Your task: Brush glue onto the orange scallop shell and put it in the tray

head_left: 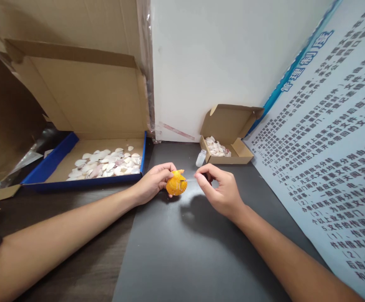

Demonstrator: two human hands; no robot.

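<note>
Big pale-blue poster (327,130) on the right had all the readable stuff: outlined heading (307,61) said 管理制度, then dark Chinese print (333,199) below, numbered (1), (2), (3), with one line starting 5.文件的传阅与.

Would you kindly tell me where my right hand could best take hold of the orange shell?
Probably grip the shell by its right rim, coming from the right: that fanned edge is uncovered, while the left hand holds the opposite side.
</note>
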